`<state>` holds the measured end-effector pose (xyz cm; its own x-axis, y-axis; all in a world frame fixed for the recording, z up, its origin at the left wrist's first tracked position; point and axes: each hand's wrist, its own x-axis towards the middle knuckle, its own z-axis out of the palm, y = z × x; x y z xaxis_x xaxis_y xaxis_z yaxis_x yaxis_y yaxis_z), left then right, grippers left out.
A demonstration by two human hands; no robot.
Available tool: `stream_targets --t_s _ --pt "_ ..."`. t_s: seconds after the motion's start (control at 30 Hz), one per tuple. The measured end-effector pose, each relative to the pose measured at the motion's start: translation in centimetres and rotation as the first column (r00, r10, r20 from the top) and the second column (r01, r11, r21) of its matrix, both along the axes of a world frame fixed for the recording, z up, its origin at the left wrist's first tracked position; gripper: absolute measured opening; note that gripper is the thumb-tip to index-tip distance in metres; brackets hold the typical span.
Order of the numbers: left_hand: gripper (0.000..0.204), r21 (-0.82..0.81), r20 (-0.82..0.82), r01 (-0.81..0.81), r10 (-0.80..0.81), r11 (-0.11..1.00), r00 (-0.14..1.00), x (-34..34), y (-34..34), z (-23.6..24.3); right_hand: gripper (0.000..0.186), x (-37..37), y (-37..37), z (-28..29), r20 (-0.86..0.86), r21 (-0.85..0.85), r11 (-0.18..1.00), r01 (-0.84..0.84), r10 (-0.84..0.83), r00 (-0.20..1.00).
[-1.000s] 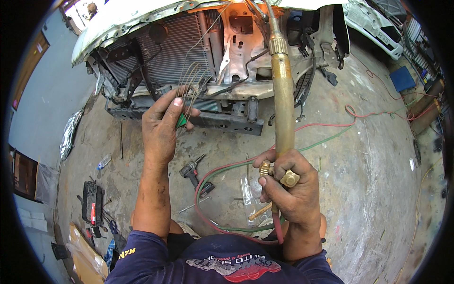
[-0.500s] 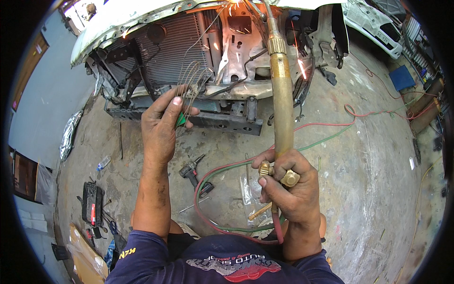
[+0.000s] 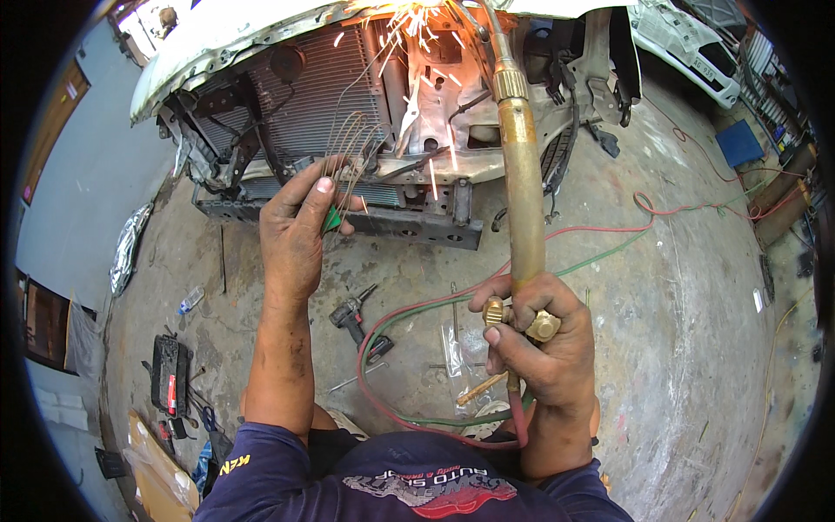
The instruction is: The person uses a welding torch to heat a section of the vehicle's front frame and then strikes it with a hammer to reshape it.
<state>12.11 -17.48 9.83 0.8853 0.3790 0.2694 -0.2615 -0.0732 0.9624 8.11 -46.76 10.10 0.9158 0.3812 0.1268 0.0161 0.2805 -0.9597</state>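
My right hand (image 3: 548, 348) is wrapped round the lower end of a brass gas torch (image 3: 524, 200), by its valve knobs. The torch points up and away, with its neck reaching the upper edge of the car front (image 3: 435, 113). Sparks (image 3: 417, 22) fly there, and the very tip is hidden in the glare. Between the fingers and thumb of my left hand (image 3: 300, 217) is a coil of thin wire (image 3: 355, 143). A strand of it runs up toward the sparks. A green piece (image 3: 331, 219) shows at that palm.
Red hose (image 3: 600, 229) and green hose (image 3: 600, 256) trail over the concrete floor. Between my arms lies a cordless drill (image 3: 351, 320). A black tray (image 3: 170, 374) with tools is at left, and a white car (image 3: 687, 52) stands far right.
The sparks have grown brighter and spread wider, falling lower over the car front. My right hand and the torch have shifted slightly right. My left hand holds almost still.
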Motion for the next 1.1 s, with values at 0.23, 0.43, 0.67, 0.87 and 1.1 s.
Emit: stream_targets --t_s 0.23,0.43,0.67,0.87,1.1 --pt "0.036 0.041 0.022 -0.042 0.042 0.998 0.999 0.4 0.0 -0.8 0.025 0.3 -0.6 0.0 -0.011 0.021 1.0 -0.013 0.014 1.0" --pt "0.036 0.049 0.012 -0.035 0.034 0.998 0.999 0.4 0.0 -0.6 0.024 0.5 -1.2 0.0 -0.01 0.031 0.999 -0.022 0.022 1.0" --pt "0.035 0.024 0.033 -0.061 0.06 0.998 0.998 0.7 -0.3 -0.5 0.024 0.6 -0.8 -0.3 0.013 -0.003 1.0 -0.003 0.003 1.0" --pt "0.036 0.038 0.011 -0.015 0.015 0.999 1.0 0.6 -0.2 -0.3 0.023 0.5 -0.6 -0.7 0.01 0.021 1.0 -0.016 0.016 1.0" --pt "0.036 0.013 0.039 -0.01 0.009 1.0 0.999 0.7 -0.2 -0.4 0.026 0.3 -0.1 -0.4 0.016 -0.009 1.0 0.022 -0.022 1.0"
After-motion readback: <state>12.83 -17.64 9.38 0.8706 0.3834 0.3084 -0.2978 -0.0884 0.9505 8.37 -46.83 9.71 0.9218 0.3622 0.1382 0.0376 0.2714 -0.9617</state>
